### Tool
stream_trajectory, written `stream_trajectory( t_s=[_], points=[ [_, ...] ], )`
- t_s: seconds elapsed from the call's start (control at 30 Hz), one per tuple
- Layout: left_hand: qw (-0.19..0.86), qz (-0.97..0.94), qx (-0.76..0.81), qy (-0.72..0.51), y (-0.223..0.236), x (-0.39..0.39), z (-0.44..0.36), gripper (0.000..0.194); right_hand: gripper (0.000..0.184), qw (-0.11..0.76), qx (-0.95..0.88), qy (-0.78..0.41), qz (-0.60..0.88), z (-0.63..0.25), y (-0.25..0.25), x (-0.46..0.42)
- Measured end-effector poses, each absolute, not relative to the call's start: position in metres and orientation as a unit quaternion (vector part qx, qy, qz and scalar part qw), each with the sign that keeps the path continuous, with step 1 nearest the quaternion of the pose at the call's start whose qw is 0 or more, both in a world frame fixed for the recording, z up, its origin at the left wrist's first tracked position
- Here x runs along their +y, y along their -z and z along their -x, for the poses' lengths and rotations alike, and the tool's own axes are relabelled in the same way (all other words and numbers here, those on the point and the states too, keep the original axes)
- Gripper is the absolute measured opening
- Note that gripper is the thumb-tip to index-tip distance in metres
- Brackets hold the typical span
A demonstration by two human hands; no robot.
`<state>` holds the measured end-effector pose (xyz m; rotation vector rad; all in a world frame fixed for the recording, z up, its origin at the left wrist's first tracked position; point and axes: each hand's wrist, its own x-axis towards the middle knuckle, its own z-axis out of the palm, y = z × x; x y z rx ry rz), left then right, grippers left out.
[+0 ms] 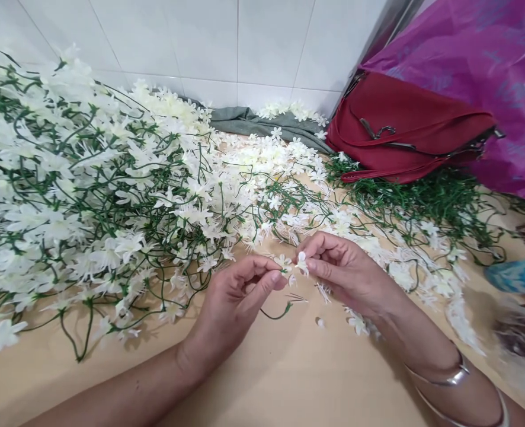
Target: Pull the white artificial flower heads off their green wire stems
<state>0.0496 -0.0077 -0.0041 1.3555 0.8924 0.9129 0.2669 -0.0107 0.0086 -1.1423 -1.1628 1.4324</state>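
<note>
My left hand [240, 296] is closed in a pinch on a green artificial flower stem [284, 271], its tip poking out past the thumb. Close beside it, my right hand [336, 267] pinches a small white artificial flower [303, 263] between thumb and forefinger. The two hands nearly meet, and a few white petals show between the fingertips. Just below them is a curved green stem [277, 315] with pale thread-like stamens at its end. A small white bit [320, 322] and a white blossom [357, 322] lie on the table under my right hand.
A big heap of white flowers on green stems [89, 196] fills the left. Loose white blossoms [262, 154] spread behind my hands. At the back right sit a red bag [413, 127], a purple plastic sheet [480, 65] and green stems [418, 198]. A tiled wall [200, 41] closes the back.
</note>
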Motion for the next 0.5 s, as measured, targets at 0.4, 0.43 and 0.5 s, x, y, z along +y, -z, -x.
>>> stream_trajectory(
  t_s=[0.4,0.43,0.5],
  points=[
    [0.563,-0.622,0.388,-0.381,0.002,-0.013,-0.051,0.018,0.022,0.425,-0.527,-0.552,0.487,-0.264,-0.016,-0.015],
    [0.563,-0.621,0.389,-0.382,0.003,-0.013,-0.051,0.017,0.021,0.425,-0.528,-0.548,0.490,-0.262,-0.017,-0.016],
    [0.565,-0.618,0.392,-0.381,0.004,-0.013,-0.051,0.018,0.022,0.424,-0.533,-0.532,0.504,-0.258,-0.018,-0.016]
  ],
)
